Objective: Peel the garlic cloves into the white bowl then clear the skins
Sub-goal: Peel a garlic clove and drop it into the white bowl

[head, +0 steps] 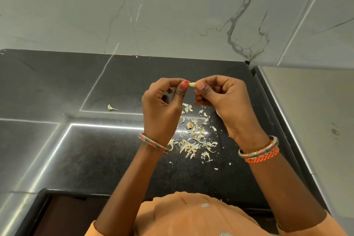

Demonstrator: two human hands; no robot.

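A small pale garlic clove (192, 84) is held up above the dark counter between both hands. My left hand (162, 105) pinches its left end with thumb and forefinger. My right hand (220, 99) pinches its right end, the other fingers curled in. Below the hands a scatter of papery garlic skins (193, 140) lies on the counter, with a small garlic root stub (190, 125) among them. The white bowl is not visible; a sliver of white shows behind my right hand, and I cannot tell what it is.
The black speckled counter (95, 149) runs to a marble-look wall (172, 15) at the back. One stray piece of garlic skin (111, 108) lies alone at the left. A pale surface (306, 120) adjoins the counter on the right.
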